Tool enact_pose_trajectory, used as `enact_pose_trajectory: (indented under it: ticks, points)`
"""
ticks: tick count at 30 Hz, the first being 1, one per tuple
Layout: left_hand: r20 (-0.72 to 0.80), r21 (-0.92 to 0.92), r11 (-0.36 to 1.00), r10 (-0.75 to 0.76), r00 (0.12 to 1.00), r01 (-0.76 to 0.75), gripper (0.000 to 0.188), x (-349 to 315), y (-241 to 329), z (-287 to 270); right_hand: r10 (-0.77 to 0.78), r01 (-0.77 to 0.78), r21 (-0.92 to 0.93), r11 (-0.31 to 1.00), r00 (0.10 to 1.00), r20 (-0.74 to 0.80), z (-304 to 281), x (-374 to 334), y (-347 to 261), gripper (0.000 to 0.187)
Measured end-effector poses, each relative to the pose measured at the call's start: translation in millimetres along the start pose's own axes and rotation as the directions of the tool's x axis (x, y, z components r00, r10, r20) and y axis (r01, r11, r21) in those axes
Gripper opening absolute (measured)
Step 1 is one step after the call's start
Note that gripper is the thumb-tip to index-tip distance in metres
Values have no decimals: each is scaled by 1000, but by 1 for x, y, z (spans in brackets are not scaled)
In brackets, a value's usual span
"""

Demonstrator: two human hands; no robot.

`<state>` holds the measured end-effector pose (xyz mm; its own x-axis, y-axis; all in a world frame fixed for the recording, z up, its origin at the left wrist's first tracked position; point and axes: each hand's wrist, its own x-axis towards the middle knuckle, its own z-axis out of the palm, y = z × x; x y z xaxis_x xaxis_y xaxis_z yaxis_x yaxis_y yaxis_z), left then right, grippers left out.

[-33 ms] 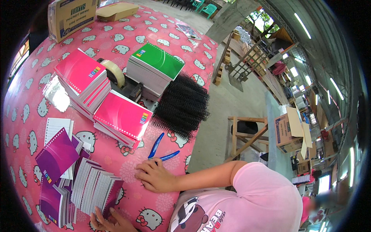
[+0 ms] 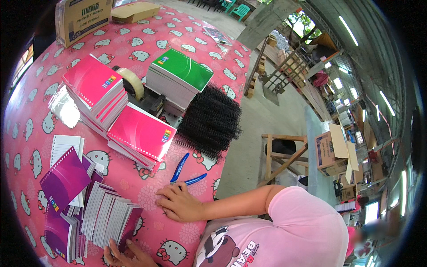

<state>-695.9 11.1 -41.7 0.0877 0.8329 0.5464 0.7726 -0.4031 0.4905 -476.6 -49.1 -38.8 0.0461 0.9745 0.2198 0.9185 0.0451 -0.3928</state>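
Observation:
My left hand (image 2: 129, 254) is at the lower edge, its thumb and fingers closed around the near corner of a row of purple-covered memo notebooks (image 2: 104, 216) standing on edge. Flat on the tablecloth rests my right hand (image 2: 181, 204), fingers loosely bent and apart. Its fingertips cover the head of blue-handled pliers (image 2: 180, 167), whose handles spread away from me. Left of the row, more purple notebooks (image 2: 66, 178) lie in an uneven pile, with white ruled pages (image 2: 66, 149) showing behind them.
Beyond stand pink notebook stacks (image 2: 141, 131), a tape dispenser (image 2: 132, 84) and a green-covered stack (image 2: 182, 69). Black spiral coils (image 2: 209, 122) lie near the table's right edge. A cardboard box (image 2: 84, 22) and a box lid (image 2: 135, 12) sit far back. A wooden trestle (image 2: 287, 155) stands right.

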Motion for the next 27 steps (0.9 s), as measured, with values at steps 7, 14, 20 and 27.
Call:
enact_pose_trajectory:
  ticks: [7,14,20,27]
  points:
    - [-11,-55,998,-19,1000,19,39,2,0,3,-5,4,5,1000,1000,7,-3,3,-1,34]
    - [-26,-30,999,-29,999,29,40,-3,5,-2,-23,25,51,998,999,-25,-5,-1,-2,32]
    - [-52,-137,990,-51,997,43,39,-1,4,4,-34,36,46,998,999,-41,-9,-6,-2,31]
    - [-59,213,940,284,957,-266,43,17,26,-8,-63,74,58,996,981,-181,-2,-11,3,28]
